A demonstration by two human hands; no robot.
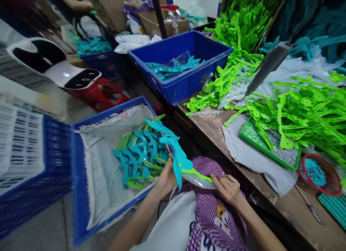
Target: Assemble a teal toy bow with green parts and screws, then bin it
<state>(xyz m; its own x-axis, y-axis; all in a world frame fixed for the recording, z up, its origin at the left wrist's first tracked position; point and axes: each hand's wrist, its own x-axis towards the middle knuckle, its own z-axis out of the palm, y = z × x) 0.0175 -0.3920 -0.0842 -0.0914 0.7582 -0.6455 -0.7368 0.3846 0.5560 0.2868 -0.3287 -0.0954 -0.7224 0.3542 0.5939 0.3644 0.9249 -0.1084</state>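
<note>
Between my two hands is a turquoise animal-shaped plastic toy (177, 150) with a bright green strip and a clear part along its tail end. My left hand (167, 177) is closed around its turquoise body from the left, with some fingers hidden behind it. My right hand (228, 186) pinches the green end above my purple checked apron (208, 168). Left of the toy, a blue crate (78, 193) lined with white cloth holds several rows of similar turquoise and green toys (143, 150).
Right, a workbench (216, 124) bears heaped green parts (310, 103), a green tray (244, 130) of small metal pieces and a red basket (331, 188). An electric screwdriver (270, 69) hangs above. A blue bin (183, 87) stands behind; a red-and-white chair (81, 79) is left. A co-worker's arm (74, 4) shows beyond.
</note>
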